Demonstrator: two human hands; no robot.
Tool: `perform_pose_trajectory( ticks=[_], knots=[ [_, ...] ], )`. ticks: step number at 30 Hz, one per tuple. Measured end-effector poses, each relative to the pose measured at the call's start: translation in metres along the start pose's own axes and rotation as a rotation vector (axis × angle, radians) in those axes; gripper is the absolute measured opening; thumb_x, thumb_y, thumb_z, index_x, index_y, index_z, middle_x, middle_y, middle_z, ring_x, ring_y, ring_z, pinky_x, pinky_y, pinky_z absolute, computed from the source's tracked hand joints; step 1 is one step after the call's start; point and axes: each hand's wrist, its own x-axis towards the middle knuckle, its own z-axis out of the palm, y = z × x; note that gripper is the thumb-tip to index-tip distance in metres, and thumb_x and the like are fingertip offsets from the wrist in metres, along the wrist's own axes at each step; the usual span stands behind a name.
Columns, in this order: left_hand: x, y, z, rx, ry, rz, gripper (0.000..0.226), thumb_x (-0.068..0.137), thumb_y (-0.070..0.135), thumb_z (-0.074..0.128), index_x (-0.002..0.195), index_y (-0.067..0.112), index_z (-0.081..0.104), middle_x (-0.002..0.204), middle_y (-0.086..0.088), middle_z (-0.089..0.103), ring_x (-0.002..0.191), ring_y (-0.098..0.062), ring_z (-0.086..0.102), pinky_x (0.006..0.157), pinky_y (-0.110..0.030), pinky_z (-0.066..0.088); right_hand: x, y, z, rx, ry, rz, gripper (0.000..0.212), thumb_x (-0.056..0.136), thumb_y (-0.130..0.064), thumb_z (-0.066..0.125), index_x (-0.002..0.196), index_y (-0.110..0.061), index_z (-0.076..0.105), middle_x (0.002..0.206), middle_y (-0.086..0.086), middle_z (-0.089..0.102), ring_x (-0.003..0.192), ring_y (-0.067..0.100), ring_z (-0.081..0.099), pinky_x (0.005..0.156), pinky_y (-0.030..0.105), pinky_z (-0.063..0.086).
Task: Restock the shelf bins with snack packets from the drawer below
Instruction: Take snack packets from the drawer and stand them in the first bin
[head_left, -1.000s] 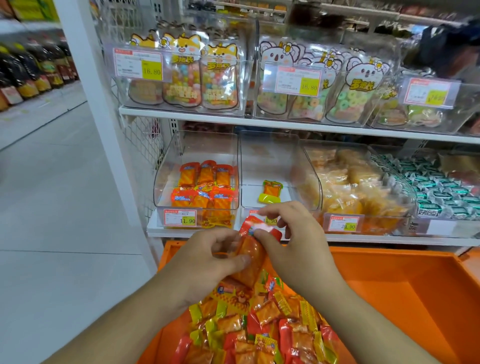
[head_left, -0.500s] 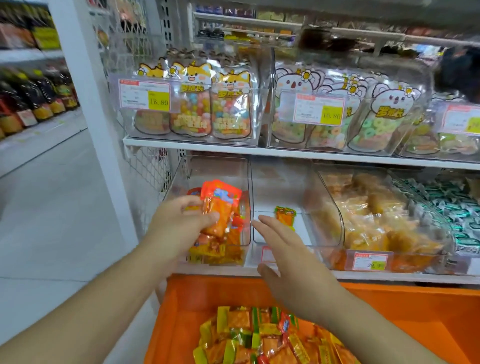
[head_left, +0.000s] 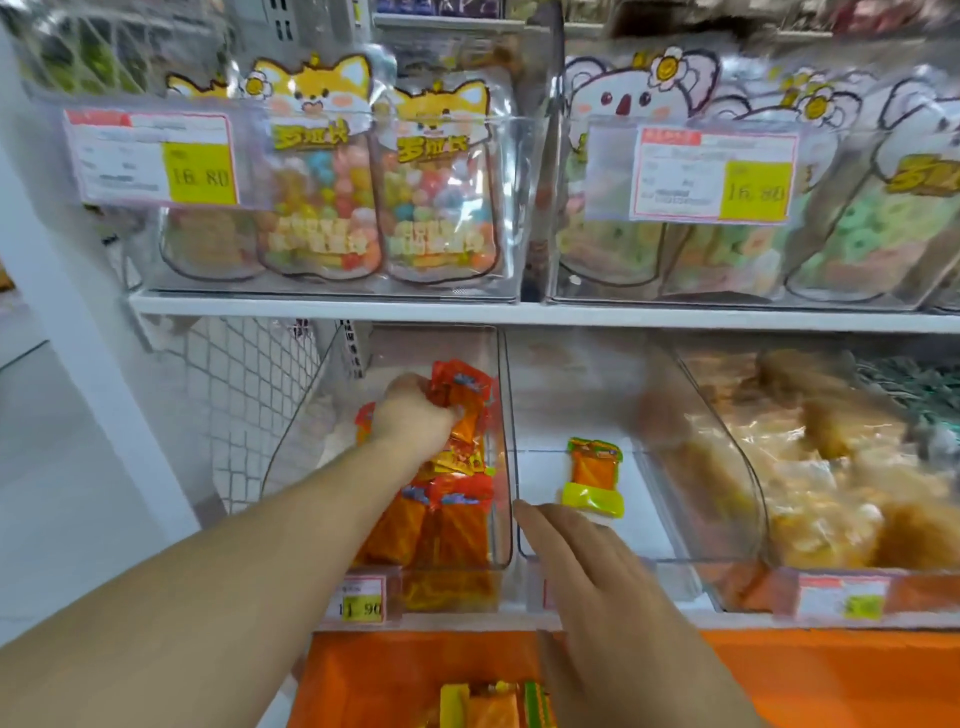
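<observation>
- Left clear bin (head_left: 291, 457): holds the red-orange packets.
- Right hand (head_left: 587, 566): fingers spread, empty, at the front rim just right of that bin.
- Left hand (head_left: 413, 415): inside the bin, clenched around red-orange snack packets (head_left: 460, 395) (bunch, count unclear).

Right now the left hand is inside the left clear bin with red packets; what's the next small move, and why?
Probably open the left hand and let the red-topped packets drop onto the pile in the left clear bin. The hand is already well inside the bin, above the red packets stacked there, so there is little further to carry them. The right hand is empty at the middle bin's front edge.
</observation>
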Motion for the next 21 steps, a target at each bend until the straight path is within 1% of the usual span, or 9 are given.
perform_pose_trajectory(
  ticks=[2,4,7,9,13,16,18,20,21],
  knots=[
    [0.002,-0.004,0.004,0.111,-0.003,0.038,0.037,0.083,0.042,0.08,0.108,0.016,0.072,0.104,-0.009,0.076,0.095,-0.031,0.072,0.08,-0.037,0.06,-0.001,0.007,0.008,-0.078,0.013,-0.001,0.097,0.049,-0.032,0.07,0.144,-0.021,0.054,0.126,-0.008,0.065,0.101,0.015,0.071,0.072,0.028,0.059],
    [0.0,-0.005,0.007,0.193,-0.021,0.079,0.037,0.089,0.047,0.074,0.111,0.017,0.074,0.106,-0.008,0.077,0.099,-0.03,0.071,0.076,-0.031,0.053,-0.001,0.01,0.005,-0.156,0.053,-0.016,0.097,0.047,-0.033,0.074,0.141,-0.019,0.056,0.123,-0.007,0.066,0.098,0.015,0.07,0.072,0.027,0.059],
    [-0.003,-0.006,0.009,0.449,0.001,0.188,0.048,0.094,0.059,0.061,0.119,0.02,0.072,0.116,-0.01,0.072,0.109,-0.031,0.064,0.093,-0.037,0.051,-0.002,0.008,0.001,-0.202,0.03,0.005,0.105,0.043,-0.034,0.085,0.142,-0.018,0.056,0.123,-0.008,0.066,0.099,0.013,0.07,0.077,0.024,0.058],
    [-0.006,-0.007,0.007,0.612,0.009,0.211,0.056,0.095,0.067,0.052,0.124,0.023,0.069,0.12,-0.014,0.065,0.112,-0.034,0.057,0.099,-0.042,0.047,-0.004,0.006,-0.001,-0.203,0.003,0.026,0.107,0.041,-0.034,0.087,0.143,-0.018,0.056,0.123,-0.008,0.065,0.1,0.012,0.07,0.079,0.024,0.058],
    [-0.006,-0.016,-0.002,0.626,-0.046,0.211,0.061,0.092,0.069,0.048,0.129,0.023,0.065,0.121,-0.014,0.064,0.116,-0.038,0.057,0.099,-0.046,0.048,-0.006,0.002,-0.004,-0.223,0.0,0.022,0.109,0.041,-0.041,0.089,0.142,-0.021,0.055,0.124,-0.011,0.065,0.102,0.01,0.07,0.081,0.022,0.058],
    [-0.014,-0.018,-0.009,0.595,-0.104,0.261,0.062,0.084,0.067,0.055,0.131,0.026,0.062,0.124,-0.004,0.068,0.12,-0.034,0.056,0.102,-0.048,0.048,-0.008,-0.001,-0.003,-0.203,-0.027,0.059,0.109,0.041,-0.04,0.09,0.141,-0.022,0.054,0.123,-0.01,0.066,0.103,0.011,0.071,0.079,0.024,0.06],
    [-0.019,-0.018,-0.012,0.595,-0.133,0.293,0.056,0.09,0.058,0.064,0.136,0.027,0.06,0.129,0.001,0.066,0.127,-0.032,0.049,0.107,-0.047,0.043,-0.008,-0.01,-0.008,-0.163,-0.089,0.058,0.106,0.055,-0.038,0.087,0.15,-0.025,0.041,0.136,-0.01,0.059,0.119,0.014,0.065,0.09,0.029,0.058],
    [-0.023,-0.016,-0.013,0.64,-0.134,0.332,0.054,0.092,0.054,0.066,0.14,0.029,0.059,0.134,0.001,0.065,0.131,-0.031,0.046,0.11,-0.045,0.04,-0.005,-0.015,-0.013,-0.122,-0.05,0.007,0.095,0.089,-0.03,0.07,0.162,-0.034,0.009,0.16,-0.015,0.027,0.148,0.013,0.033,0.118,0.032,0.037],
    [-0.024,-0.016,-0.014,0.677,-0.13,0.354,0.054,0.093,0.054,0.065,0.14,0.03,0.059,0.135,0.001,0.064,0.132,-0.032,0.045,0.11,-0.046,0.038,-0.007,-0.016,-0.015,-0.06,-0.048,0.013,0.09,0.098,-0.028,0.059,0.163,-0.037,-0.003,0.165,-0.018,0.012,0.153,0.01,0.016,0.124,0.029,0.023]
  ],
)
